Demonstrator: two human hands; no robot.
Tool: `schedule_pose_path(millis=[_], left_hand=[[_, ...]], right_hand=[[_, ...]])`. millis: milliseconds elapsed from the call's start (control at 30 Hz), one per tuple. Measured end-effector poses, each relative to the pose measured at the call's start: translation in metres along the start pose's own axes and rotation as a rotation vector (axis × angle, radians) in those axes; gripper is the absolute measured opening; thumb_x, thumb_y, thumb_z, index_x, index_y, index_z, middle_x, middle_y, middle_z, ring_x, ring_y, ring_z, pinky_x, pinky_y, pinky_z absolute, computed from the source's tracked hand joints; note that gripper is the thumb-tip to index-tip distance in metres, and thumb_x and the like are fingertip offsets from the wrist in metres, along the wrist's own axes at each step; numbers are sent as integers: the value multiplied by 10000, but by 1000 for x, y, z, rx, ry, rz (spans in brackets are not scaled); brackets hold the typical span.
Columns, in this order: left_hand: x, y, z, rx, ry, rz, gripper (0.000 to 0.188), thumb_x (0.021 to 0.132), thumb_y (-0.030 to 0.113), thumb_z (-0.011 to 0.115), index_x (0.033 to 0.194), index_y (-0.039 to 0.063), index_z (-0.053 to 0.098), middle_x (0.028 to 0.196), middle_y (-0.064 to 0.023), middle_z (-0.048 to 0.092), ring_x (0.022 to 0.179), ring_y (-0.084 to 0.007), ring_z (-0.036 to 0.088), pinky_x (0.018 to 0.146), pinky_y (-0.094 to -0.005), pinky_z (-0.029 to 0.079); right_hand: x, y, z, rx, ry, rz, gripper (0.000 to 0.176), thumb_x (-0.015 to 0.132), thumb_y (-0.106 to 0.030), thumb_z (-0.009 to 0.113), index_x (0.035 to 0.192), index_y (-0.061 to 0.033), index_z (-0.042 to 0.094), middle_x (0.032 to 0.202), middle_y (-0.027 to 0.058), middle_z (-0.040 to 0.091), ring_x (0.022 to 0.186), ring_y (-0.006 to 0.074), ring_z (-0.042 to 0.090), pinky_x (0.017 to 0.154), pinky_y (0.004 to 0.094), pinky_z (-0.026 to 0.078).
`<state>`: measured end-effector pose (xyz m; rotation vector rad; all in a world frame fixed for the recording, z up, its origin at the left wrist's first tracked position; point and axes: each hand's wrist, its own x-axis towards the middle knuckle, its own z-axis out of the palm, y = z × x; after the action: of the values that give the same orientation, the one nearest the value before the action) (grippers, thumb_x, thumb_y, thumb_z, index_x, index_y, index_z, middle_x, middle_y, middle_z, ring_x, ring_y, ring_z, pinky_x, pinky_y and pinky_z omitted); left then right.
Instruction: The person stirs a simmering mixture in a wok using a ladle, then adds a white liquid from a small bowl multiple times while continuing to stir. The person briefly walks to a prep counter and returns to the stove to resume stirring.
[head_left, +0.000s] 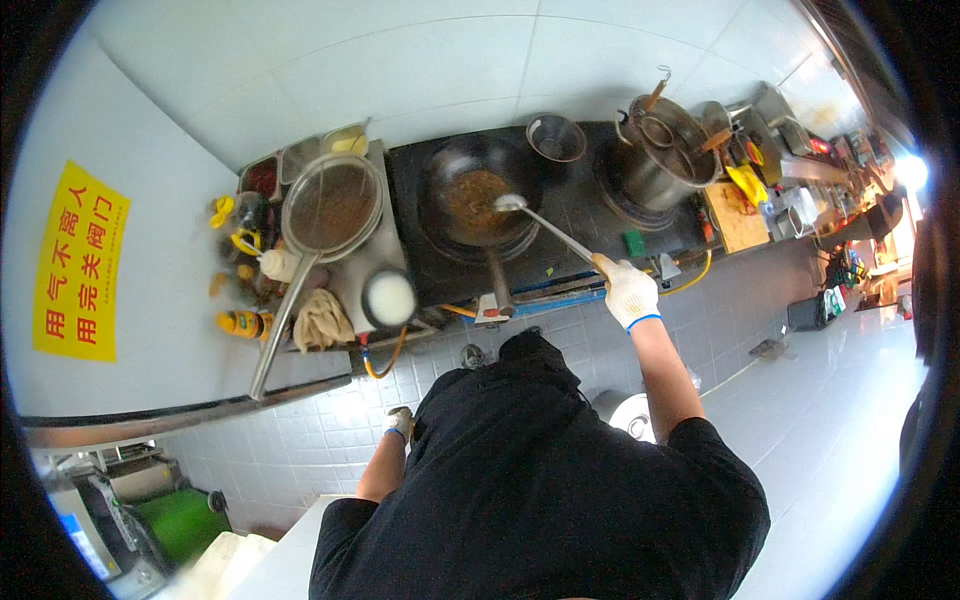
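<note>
My right hand (630, 291), in a white knitted work glove, is closed around the handle of a metal ladle (511, 202). The ladle's bowl sits over brown food (477, 199) in a dark wok (451, 166) on the black stove. The wok's handle (499, 283) points towards me, and no hand is on it. My left hand (400, 422), gloved too, hangs low beside my body, away from the counter; its fingers are partly hidden, so whether it holds anything does not show.
Left of the wok, a round mesh strainer (332, 206) lies near squeeze bottles, a crumpled cloth (323, 321) and a bowl of white contents (389, 298). A black bowl (556, 139) and a large metal pot (664, 180) stand to the right, beyond them a wooden board (739, 217).
</note>
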<state>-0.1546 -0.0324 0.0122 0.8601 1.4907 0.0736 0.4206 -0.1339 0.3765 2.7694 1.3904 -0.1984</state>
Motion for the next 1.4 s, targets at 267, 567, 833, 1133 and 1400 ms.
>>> schedule_pose_path(millis=[267,567,833,1133,1400], left_hand=[[46,20,11,-170,28,-19,166,912,81,571,1059,75,648,786,-58,586,613,-183,562,497,-345,428],[34,35,9,-210,69,-75,237,923,80,573,1149,69,643,826,-51,602,651,-170,580,495,-338,436],[40,-50,16,-316,171,-98,188,911,67,580,1063,20,680,758,-59,607,629,-192,588,508,-365,469],[44,-24,6,12,12,154,204,915,65,574,1100,29,654,760,-67,586,596,-186,561,462,-350,434],[20,36,11,-242,-49,-135,257,948,81,578,1203,64,608,842,-64,602,600,-182,560,489,-335,432]], right_hand=[[56,-24,64,96,-10,71,562,950,-120,555,1472,-322,507,1095,201,660,933,423,713,782,544,574],[74,-51,102,249,-50,123,596,980,-186,593,1538,-312,426,1097,234,663,981,433,706,831,542,577],[62,-64,104,306,-25,135,604,967,-190,603,1537,-280,424,1051,244,678,947,447,705,813,560,572],[29,-74,101,392,94,147,731,940,-161,637,1589,-293,328,1054,228,679,906,454,703,789,559,564],[49,-59,119,461,-87,136,711,956,-183,606,1604,-156,316,1092,291,709,1021,483,676,900,562,524]])
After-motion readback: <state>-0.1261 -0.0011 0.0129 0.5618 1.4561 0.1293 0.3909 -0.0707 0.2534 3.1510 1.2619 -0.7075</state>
